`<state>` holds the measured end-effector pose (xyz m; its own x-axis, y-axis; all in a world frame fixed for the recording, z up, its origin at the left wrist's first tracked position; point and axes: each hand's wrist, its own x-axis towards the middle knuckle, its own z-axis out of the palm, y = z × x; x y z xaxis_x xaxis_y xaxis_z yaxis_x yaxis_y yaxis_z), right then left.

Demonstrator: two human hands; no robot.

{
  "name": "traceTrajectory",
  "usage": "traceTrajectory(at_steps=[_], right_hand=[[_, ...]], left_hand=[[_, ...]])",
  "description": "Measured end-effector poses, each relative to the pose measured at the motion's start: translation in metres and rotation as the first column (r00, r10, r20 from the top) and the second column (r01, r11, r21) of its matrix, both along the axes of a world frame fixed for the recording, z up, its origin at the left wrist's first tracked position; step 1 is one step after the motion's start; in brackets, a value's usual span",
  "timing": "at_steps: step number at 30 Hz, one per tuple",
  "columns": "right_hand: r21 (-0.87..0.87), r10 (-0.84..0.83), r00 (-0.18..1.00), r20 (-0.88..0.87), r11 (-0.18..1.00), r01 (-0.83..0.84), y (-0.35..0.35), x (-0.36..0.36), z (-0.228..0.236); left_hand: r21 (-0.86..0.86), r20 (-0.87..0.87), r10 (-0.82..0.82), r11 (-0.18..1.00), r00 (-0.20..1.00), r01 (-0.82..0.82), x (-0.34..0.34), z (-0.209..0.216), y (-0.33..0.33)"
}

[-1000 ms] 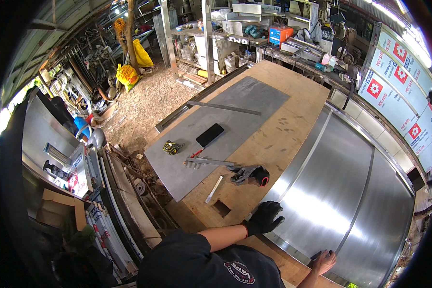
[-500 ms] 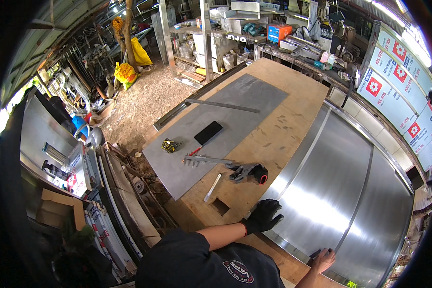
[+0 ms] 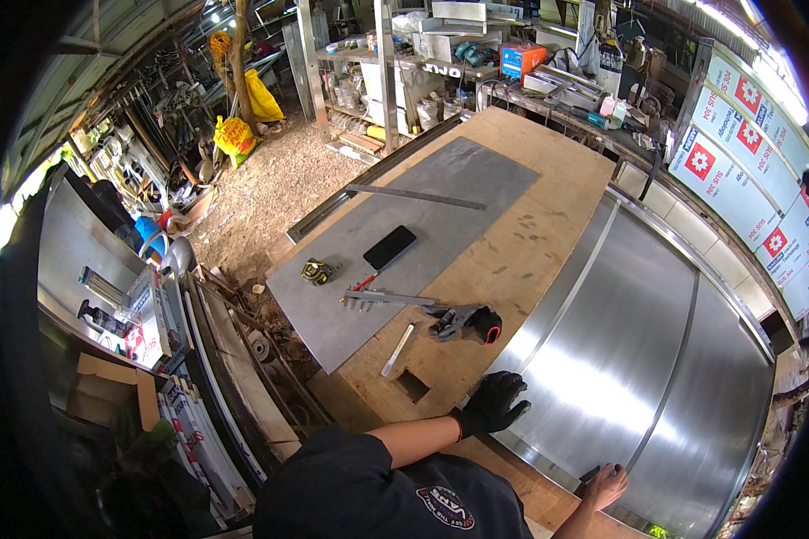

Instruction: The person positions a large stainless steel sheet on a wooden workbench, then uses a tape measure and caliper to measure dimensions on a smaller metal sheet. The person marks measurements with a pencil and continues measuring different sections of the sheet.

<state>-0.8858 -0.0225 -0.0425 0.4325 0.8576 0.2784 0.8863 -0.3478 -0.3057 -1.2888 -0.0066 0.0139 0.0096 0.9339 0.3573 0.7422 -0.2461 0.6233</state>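
Left hand (image 3: 493,404), half-open, seemingly empty, lay at the metal panel (image 3: 625,332) edge, eight o'clock, apparently bracing; right hand (image 3: 608,488) curled at six o'clock, hold undeterminable.

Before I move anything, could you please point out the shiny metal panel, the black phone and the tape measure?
Shiny metal panel (image 3: 620,328): head view, middle of its surface.
Black phone (image 3: 390,248): head view, middle of its face.
Tape measure (image 3: 316,272): head view, its case.

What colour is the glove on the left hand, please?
The glove on the left hand is black, seen best in the head view.
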Motion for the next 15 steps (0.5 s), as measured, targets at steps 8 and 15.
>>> traceTrajectory(at_steps=[8,15], right_hand=[[0.011,-0.001,1.000,0.012,1.000,0.000,0.0006,-0.0006,-0.0004],[-0.012,-0.022,1.000,-0.002,1.000,0.022,0.0016,-0.0002,0.0009]], left_hand=[[0.064,0.003,0.017,0.998,1.000,-0.018,0.0004,-0.0022,0.0017],[-0.025,-0.003,0.006,1.000,1.000,-0.006,0.0011,-0.0034,0.0007]])
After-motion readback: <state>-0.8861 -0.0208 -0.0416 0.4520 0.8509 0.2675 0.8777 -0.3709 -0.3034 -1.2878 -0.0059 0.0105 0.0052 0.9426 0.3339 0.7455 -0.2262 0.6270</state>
